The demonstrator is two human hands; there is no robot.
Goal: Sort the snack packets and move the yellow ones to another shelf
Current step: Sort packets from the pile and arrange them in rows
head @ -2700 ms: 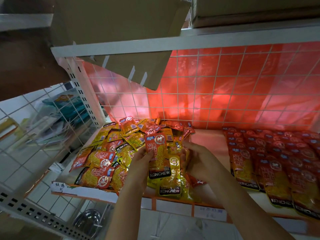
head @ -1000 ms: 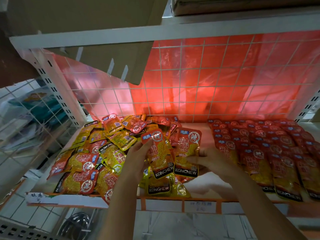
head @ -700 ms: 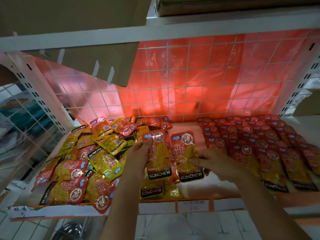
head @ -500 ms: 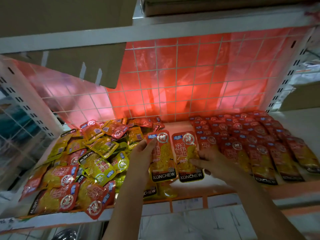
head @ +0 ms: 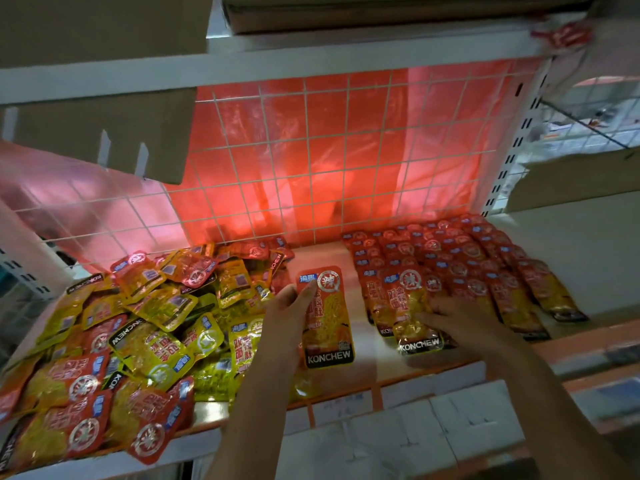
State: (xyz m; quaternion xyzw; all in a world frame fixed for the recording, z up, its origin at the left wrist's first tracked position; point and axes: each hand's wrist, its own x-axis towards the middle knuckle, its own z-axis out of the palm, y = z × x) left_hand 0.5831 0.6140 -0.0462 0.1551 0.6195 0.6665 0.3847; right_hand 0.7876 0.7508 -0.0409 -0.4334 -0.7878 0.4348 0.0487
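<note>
Since half a second ago the right hand (head: 460,318) has carried its red packet (head: 414,313) away from the one beside it and laid it onto the near end of the ordered red rows (head: 460,268); fingers now lie spread and fairly flat over its lower half, pressing rather than gripping; left hand (head: 285,318) unchanged in its job, thumb over the top edge and fingers behind a second red packet (head: 327,317), held upright between the two hands; bare shelf board (head: 372,348) now shows between that packet and the placed one, where the two were side by side before; judgement: one red sorted, the held one likely next to go rightward; nearest, below both wrists, the shelf's front lip with orange-edged label strips (head: 343,405); left of the left hand, touching its wrist side, the unsorted heap (head: 138,337), yellow packets (head: 162,306) mixed with red-faced ones, many overlapping and tilted; none of the yellow has left this shelf yet by the look of it, so the main move is not begun; beyond the hands, white wire grid (head: 311,161) with red plastic sheeting behind it; above, a cardboard flap (head: 104,133) hanging under the upper shelf.
</note>
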